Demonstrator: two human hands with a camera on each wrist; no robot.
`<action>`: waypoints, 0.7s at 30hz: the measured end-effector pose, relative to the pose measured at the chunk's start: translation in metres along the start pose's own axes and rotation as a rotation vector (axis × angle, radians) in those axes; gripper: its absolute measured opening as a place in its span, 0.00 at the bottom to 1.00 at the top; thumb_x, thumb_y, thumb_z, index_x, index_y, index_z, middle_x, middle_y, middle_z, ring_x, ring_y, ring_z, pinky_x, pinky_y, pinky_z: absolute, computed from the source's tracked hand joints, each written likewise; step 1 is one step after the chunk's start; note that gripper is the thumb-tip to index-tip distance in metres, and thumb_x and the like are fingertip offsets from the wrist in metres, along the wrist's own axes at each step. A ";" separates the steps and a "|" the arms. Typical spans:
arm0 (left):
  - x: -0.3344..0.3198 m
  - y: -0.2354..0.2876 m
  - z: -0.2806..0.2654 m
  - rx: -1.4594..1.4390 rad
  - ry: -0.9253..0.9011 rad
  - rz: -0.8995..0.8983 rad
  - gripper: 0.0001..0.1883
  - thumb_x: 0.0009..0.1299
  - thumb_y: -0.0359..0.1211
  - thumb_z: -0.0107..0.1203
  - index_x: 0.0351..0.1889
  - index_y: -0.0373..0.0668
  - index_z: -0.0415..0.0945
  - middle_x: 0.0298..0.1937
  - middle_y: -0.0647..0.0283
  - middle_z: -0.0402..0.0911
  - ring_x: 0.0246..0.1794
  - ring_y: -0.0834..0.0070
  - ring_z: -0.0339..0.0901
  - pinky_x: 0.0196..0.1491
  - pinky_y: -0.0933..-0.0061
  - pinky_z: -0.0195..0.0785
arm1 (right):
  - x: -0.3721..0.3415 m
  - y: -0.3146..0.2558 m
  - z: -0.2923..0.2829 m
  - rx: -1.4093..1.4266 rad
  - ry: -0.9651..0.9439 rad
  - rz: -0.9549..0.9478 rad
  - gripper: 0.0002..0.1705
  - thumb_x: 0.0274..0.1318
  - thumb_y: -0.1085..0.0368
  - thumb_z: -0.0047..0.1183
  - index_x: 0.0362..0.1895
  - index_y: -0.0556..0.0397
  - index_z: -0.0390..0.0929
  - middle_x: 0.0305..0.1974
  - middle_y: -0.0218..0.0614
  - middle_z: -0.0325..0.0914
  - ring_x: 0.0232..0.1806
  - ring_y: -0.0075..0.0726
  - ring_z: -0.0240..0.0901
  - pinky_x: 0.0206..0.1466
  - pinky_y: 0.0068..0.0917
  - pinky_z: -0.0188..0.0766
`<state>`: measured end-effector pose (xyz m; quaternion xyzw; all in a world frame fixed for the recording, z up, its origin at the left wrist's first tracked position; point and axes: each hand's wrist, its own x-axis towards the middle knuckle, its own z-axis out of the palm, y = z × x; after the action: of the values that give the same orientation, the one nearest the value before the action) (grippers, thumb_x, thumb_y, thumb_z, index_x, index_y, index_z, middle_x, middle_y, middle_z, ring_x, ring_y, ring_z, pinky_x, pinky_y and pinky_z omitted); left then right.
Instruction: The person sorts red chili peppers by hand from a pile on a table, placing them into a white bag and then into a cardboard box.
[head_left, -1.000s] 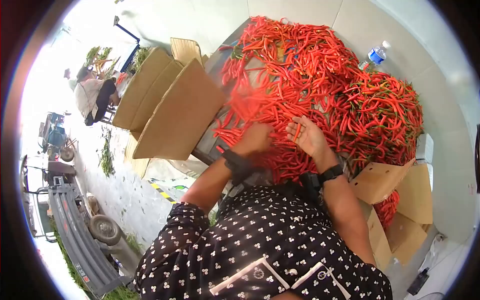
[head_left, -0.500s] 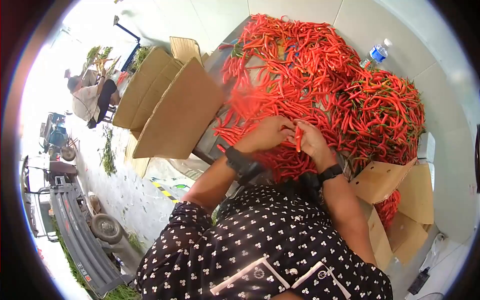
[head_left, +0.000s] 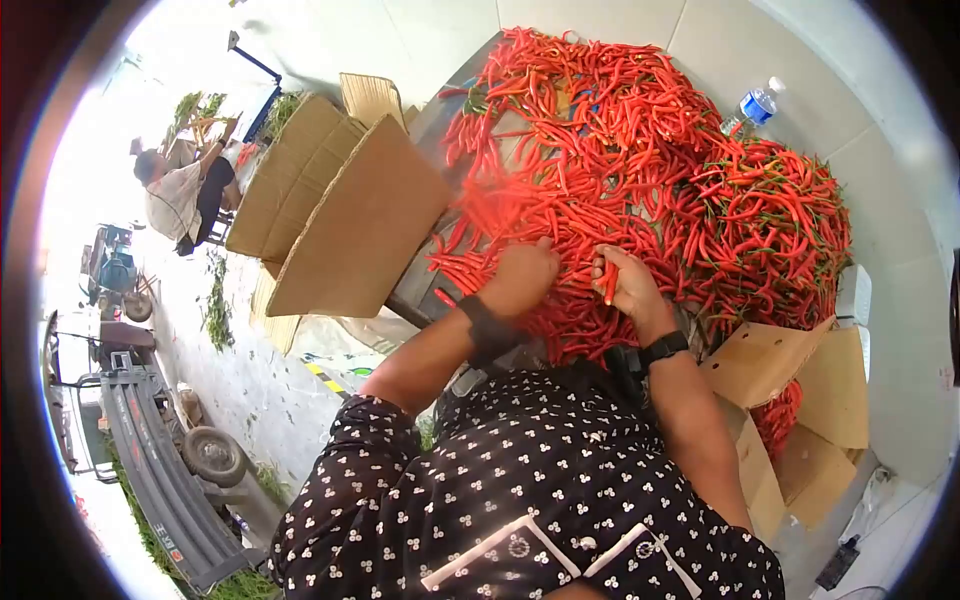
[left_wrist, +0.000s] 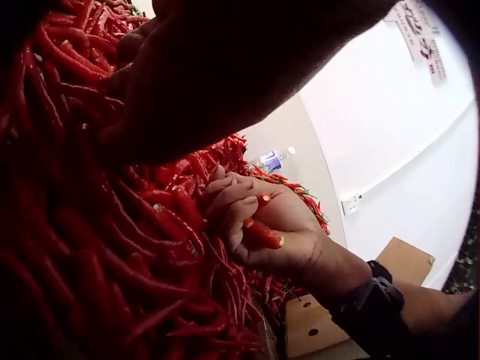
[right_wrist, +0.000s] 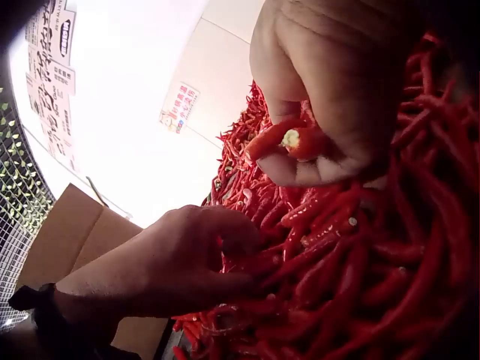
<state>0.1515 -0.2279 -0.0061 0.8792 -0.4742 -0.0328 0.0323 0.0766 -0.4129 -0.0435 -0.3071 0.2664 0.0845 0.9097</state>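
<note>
My left hand [head_left: 525, 280] is on the red chillies [head_left: 590, 325], back upward, its fingertips hidden in the head view. In the right wrist view the left hand [right_wrist: 176, 262] has thumb and fingers spread around chillies in the heap; whether it grips one is unclear. Just to its right, my right hand [head_left: 632, 290] holds red chillies upright in curled fingers. Their cut ends show in the left wrist view, where the right hand [left_wrist: 277, 217] is palm up; the right wrist view shows the held chillies [right_wrist: 304, 144] between its fingers and thumb.
Cardboard flaps [head_left: 360, 225] stand left of the heap. An open carton [head_left: 835, 385] with chillies inside is at the right. Behind the green-stemmed pile [head_left: 775, 235] lies a plastic bottle [head_left: 757, 106]. A seated person [head_left: 178, 200] and a vehicle [head_left: 145, 450] are farther left.
My left hand met the right hand half a second ago and has moved back left onto the heap. My right hand's fingers have curled further around the chillies. The seated person's head and arms have shifted.
</note>
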 end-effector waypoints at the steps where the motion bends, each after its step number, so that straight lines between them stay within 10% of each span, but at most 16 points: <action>1: 0.001 -0.001 0.001 -0.006 -0.015 0.026 0.06 0.50 0.29 0.51 0.27 0.43 0.74 0.33 0.57 0.71 0.31 0.59 0.74 0.29 0.61 0.68 | 0.000 0.001 0.000 0.002 0.000 -0.002 0.08 0.58 0.65 0.43 0.39 0.54 0.69 0.27 0.33 0.69 0.26 0.30 0.67 0.26 0.27 0.66; 12: 0.001 -0.010 -0.015 -0.758 0.184 -0.189 0.11 0.53 0.35 0.55 0.28 0.37 0.72 0.23 0.55 0.74 0.24 0.64 0.74 0.28 0.67 0.67 | -0.005 0.002 0.019 -0.036 -0.011 0.024 0.11 0.56 0.59 0.47 0.37 0.52 0.70 0.28 0.34 0.71 0.30 0.36 0.70 0.32 0.33 0.69; 17: 0.014 0.015 -0.028 -1.245 -0.092 -0.280 0.08 0.58 0.32 0.53 0.31 0.37 0.74 0.25 0.60 0.75 0.26 0.77 0.74 0.30 0.72 0.66 | -0.021 -0.006 0.042 0.040 -0.067 0.031 0.18 0.56 0.50 0.46 0.42 0.51 0.69 0.30 0.33 0.71 0.32 0.35 0.70 0.35 0.35 0.70; 21: 0.041 0.008 -0.028 -1.133 0.073 -0.124 0.07 0.59 0.31 0.51 0.32 0.38 0.75 0.25 0.59 0.75 0.26 0.73 0.74 0.31 0.70 0.67 | -0.010 -0.007 0.015 0.008 0.003 -0.033 0.10 0.56 0.58 0.48 0.37 0.49 0.70 0.28 0.31 0.70 0.30 0.32 0.69 0.30 0.28 0.69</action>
<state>0.1697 -0.2663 0.0219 0.7512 -0.3287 -0.2536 0.5131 0.0768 -0.4090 -0.0243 -0.3078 0.2629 0.0679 0.9119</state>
